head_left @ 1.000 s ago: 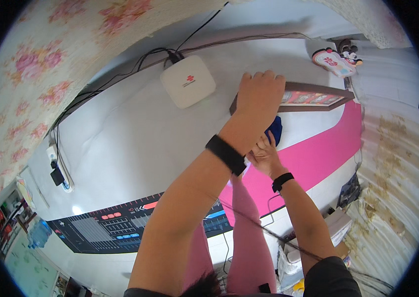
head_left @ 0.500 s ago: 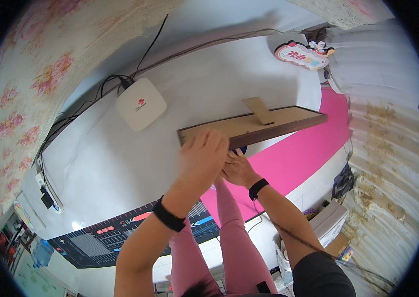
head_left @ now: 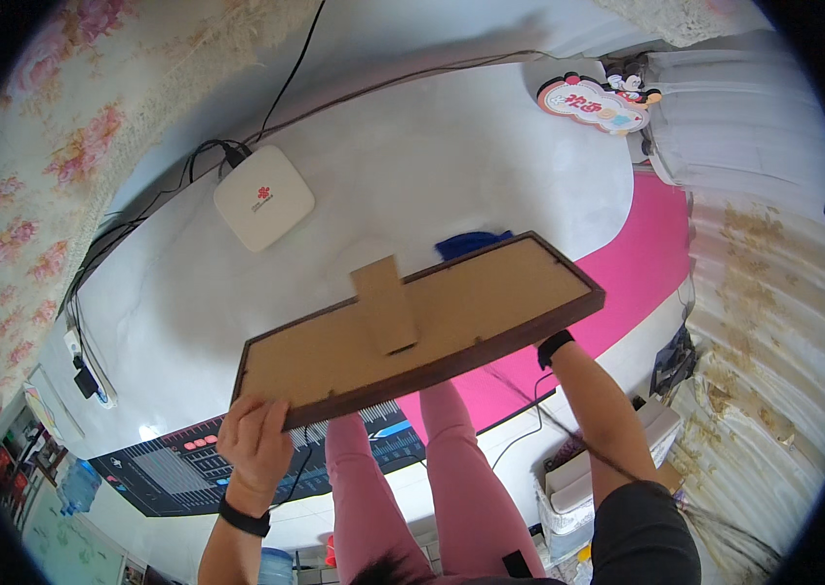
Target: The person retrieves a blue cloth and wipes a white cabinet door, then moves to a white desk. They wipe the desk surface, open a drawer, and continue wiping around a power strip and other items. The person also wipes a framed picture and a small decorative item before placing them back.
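A picture frame (head_left: 491,292) with a dark brown edge is held tilted over the white table, its tan back toward me. A flat stand flap (head_left: 385,302) juts from that back. My left hand (head_left: 258,437) is closed on the frame's near left corner, fingers over the edge. My right forearm (head_left: 600,400), with a black band at the wrist, reaches behind the frame's right end, so the right hand and its fingers are hidden. Past the frame's far edge shows a dark blue cloth (head_left: 471,243); whether the right hand touches it, I cannot tell.
A white router box (head_left: 264,200) with black cables stands at the table's back left. A cartoon sign (head_left: 593,103) is at the far right corner. A pink mat (head_left: 658,229) and a dark printed mat (head_left: 174,473) edge the table (head_left: 373,156). Curtains hang on the right.
The frame has swung nearer and to the left, its back turned more toward me. My left hand moved down-left with its corner. The right hand went out of sight behind it.
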A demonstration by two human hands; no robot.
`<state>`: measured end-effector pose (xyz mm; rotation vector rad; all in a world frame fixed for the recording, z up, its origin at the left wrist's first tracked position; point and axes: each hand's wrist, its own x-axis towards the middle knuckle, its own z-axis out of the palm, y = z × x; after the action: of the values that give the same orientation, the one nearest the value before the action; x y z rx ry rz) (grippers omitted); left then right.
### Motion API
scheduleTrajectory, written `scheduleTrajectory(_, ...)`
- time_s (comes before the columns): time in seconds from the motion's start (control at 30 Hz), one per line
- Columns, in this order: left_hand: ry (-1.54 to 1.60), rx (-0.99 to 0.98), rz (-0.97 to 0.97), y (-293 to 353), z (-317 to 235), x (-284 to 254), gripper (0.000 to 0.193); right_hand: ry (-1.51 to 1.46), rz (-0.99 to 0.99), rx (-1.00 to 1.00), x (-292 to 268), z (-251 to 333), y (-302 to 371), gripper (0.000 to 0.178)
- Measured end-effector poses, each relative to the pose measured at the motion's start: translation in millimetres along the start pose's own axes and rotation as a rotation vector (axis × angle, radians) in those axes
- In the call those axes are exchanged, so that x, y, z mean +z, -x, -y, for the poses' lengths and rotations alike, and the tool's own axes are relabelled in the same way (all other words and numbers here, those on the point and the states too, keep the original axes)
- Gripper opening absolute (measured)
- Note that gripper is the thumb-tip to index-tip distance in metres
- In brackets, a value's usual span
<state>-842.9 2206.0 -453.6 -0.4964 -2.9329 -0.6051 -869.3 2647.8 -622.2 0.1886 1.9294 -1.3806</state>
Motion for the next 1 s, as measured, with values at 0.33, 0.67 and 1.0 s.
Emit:
scheduleTrajectory(0.33,-0.097,-0.175,0.170,102.6,0.3,-76.6,0.030,1.051,-0.752,-0.198,-31.8,76.4,-98.0,0.051)
scheduleTrajectory(0.67,-0.165,-0.312,0.176,148.2,-17.4,-103.0,0.032,1.390,-0.158,-0.838,-48.9,149.0,-181.4,0.041)
scheduleTrajectory(1.0,-0.253,-0.207,0.005,112.8,-42.3,-83.6,0.018,1.017,-0.234,-0.902,49.5,200.7,-237.7,0.044)
